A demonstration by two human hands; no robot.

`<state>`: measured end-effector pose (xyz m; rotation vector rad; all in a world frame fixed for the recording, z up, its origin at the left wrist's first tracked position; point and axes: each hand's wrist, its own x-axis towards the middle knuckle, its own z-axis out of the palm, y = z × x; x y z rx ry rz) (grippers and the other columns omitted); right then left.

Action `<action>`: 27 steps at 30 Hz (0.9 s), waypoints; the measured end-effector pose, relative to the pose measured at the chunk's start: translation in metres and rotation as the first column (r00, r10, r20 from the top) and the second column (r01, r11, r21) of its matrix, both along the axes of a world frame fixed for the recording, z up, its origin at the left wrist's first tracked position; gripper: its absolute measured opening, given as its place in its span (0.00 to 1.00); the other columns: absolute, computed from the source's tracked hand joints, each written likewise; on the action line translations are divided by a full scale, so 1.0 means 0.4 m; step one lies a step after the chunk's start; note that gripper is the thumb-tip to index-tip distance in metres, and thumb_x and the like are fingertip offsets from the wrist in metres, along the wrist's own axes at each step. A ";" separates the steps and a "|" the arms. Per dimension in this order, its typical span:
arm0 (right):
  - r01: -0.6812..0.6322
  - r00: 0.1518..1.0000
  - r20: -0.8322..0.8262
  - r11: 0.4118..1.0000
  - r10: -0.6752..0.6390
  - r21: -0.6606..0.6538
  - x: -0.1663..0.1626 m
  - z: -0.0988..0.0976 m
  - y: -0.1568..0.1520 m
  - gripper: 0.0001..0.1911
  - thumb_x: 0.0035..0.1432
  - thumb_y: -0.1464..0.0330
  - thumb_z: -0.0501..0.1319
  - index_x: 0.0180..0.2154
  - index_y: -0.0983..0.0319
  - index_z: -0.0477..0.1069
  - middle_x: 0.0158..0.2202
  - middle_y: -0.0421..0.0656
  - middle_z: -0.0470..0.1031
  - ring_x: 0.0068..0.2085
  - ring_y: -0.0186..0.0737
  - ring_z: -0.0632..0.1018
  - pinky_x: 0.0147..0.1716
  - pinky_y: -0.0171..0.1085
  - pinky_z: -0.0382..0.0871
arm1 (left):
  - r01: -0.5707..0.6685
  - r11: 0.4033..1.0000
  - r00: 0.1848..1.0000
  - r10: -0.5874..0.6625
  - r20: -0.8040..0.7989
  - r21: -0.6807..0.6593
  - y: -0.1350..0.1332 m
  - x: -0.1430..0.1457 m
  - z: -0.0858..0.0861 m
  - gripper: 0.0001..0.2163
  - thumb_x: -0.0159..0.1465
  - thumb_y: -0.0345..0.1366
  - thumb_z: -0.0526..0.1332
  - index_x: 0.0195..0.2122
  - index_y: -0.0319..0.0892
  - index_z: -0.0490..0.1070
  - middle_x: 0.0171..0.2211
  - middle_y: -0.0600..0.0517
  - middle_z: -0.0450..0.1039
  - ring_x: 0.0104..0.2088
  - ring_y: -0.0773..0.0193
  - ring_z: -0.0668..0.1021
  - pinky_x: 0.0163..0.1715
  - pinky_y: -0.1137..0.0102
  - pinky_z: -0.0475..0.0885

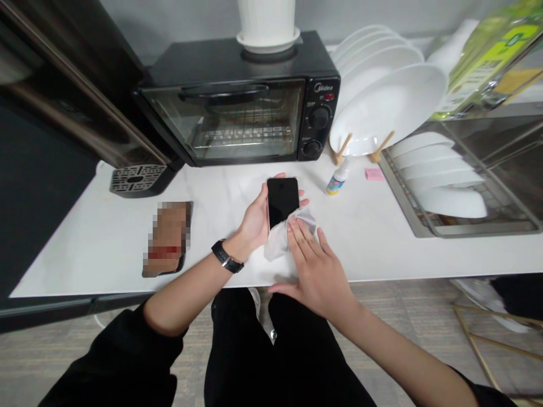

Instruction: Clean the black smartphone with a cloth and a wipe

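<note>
A smartphone (283, 199) with a dark screen lies face up in my left hand (255, 219), whose thumb and fingertips close around its edges. A pale grey wiping cloth (278, 244) covers the lower part of the screen. My right hand (318, 265) lies on the cloth with its fingers stretched flat, pressing it against the phone, and its thumb spread away. The phone's lower end is hidden under the cloth. Just to the right, a small white bottle (337, 180) with a blue and yellow label stands on the white counter (237, 192).
A blurred-out flat object (167, 240) lies on the counter at the left. Behind my hands stands a black toaster oven (237, 121) carrying a white pot (267, 22). White plates (390, 102), a pink pad (374, 174) and a dish rack (424, 226) are at the right.
</note>
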<state>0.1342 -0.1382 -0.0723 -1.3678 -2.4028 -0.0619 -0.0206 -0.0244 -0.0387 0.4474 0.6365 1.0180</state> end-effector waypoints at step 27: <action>-0.015 1.000 0.005 1.000 0.015 0.021 -0.023 -0.008 -0.032 0.64 0.65 0.31 0.48 0.80 0.73 0.36 0.79 0.57 0.53 0.78 0.58 0.65 0.76 0.60 0.61 | 0.023 0.996 1.000 -0.022 -0.015 0.092 0.000 -0.006 -0.010 0.29 0.78 0.55 0.48 0.77 0.53 0.58 0.59 0.42 0.82 0.61 0.45 0.84 0.78 0.42 0.59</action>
